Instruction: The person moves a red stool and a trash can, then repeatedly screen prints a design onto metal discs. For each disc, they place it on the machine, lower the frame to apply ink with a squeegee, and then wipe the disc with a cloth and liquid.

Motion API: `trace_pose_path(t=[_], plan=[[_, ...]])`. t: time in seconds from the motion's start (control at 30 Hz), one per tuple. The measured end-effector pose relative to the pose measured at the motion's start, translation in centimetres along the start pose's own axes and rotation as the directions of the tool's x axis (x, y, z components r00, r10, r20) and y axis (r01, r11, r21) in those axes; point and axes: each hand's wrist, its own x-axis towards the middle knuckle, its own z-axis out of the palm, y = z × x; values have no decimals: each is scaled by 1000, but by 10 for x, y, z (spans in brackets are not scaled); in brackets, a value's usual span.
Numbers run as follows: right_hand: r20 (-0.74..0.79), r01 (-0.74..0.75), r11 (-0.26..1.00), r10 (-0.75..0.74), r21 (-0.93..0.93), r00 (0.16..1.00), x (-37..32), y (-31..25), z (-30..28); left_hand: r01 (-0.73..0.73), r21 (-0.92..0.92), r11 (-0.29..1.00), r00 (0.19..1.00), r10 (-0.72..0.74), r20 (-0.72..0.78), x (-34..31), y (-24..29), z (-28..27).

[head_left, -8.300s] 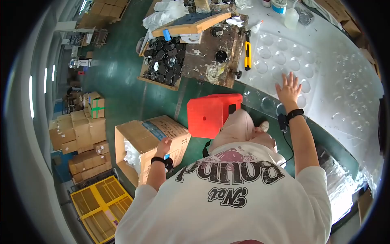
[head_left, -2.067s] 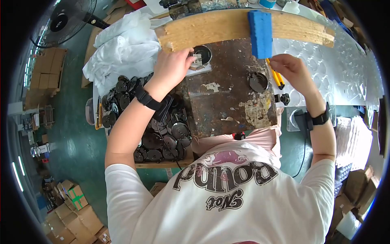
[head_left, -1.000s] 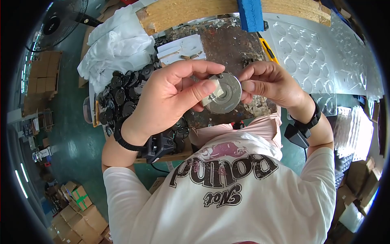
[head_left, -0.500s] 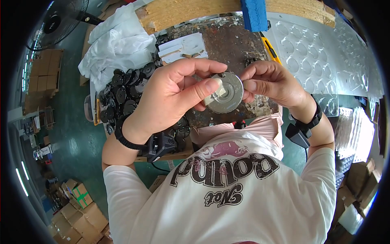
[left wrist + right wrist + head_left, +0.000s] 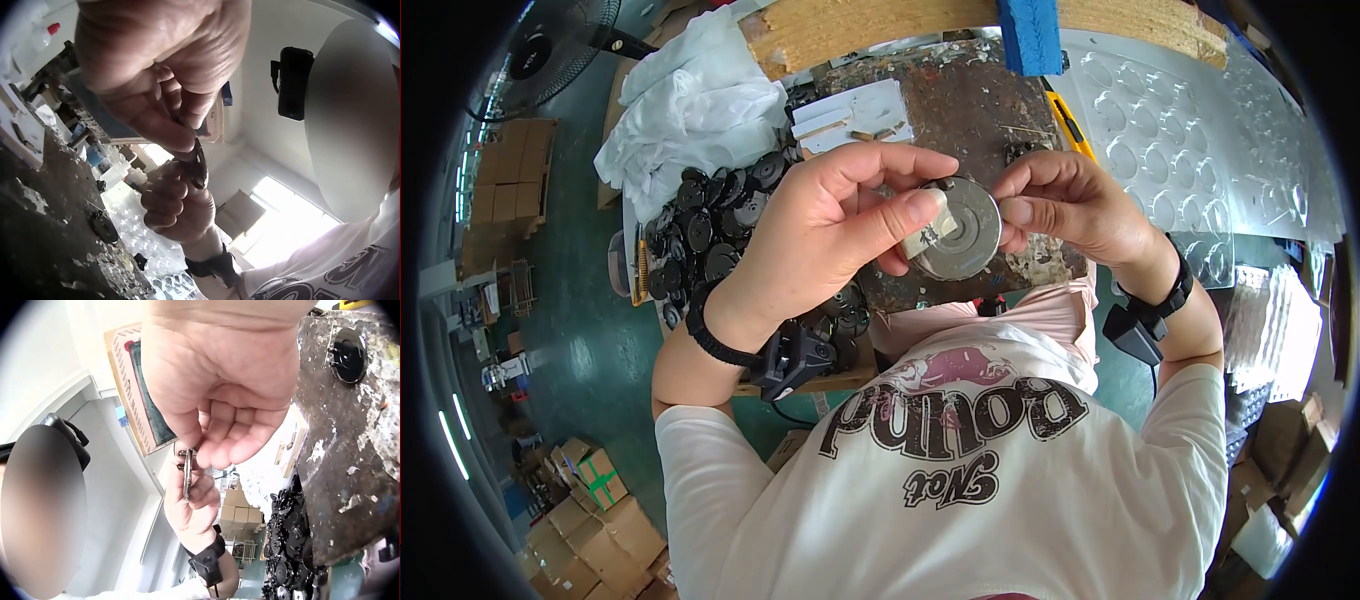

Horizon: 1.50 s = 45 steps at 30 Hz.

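Above the stained board (image 5: 960, 90), a round grey metal disc (image 5: 972, 235) is held up between both hands. The left hand (image 5: 825, 215) grips its left side, thumb on a pale paper piece (image 5: 930, 236) lying over the disc's face. On the opposite edge, the right hand (image 5: 1070, 205) pinches the rim between thumb and fingers. Seen from the right wrist, the disc (image 5: 188, 475) stands edge-on between the right hand (image 5: 219, 394) and the left hand (image 5: 192, 512). In the left wrist view it shows as a thin dark edge (image 5: 200, 165).
A wooden frame (image 5: 880, 28) with a blue block (image 5: 1030, 35) crosses above the board. Black discs (image 5: 700, 230) are piled left, beside white cloth (image 5: 690, 100). A yellow cutter (image 5: 1070, 125) and clear moulded plastic sheet (image 5: 1150, 130) lie right. A white tray (image 5: 855, 115) sits behind the left hand.
Since the earliest frame, the hands have come from the clear sheet and carton to the board and taken hold of the disc. Over the last second they have barely moved.
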Motion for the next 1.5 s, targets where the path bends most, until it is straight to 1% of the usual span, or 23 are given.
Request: trace_pose_path(t=[0.07,0.23,0.37,0.47,0.63,0.87,1.03,1.13,1.5], plan=[[0,-4,1000,4,-4,1000,0,-1,0,-26,11,1000,1000,26,1,0,0,0],[6,-1,1000,1,-13,1000,0,2,-1,-27,7,1000,1000,27,1,-2,-1,1],[13,20,1000,-20,-17,1000,1,4,-1,-34,23,999,999,34,0,-3,0,2],[29,47,997,-45,-56,999,1,5,-2,-54,12,998,998,54,19,-4,-1,1],[30,63,997,-62,-42,998,-1,5,0,-48,9,999,998,48,28,-5,0,2],[25,46,999,-46,-24,999,-2,4,0,-29,-38,999,999,30,26,-5,0,4],[24,43,998,-42,-38,999,-2,5,0,-32,-34,999,999,33,27,-6,1,5],[31,65,998,-64,-28,997,-2,8,-2,-27,-39,999,999,28,33,-6,1,5],[31,52,998,-51,-40,998,-1,8,-3,-26,-44,999,999,27,37,-5,-1,4]])
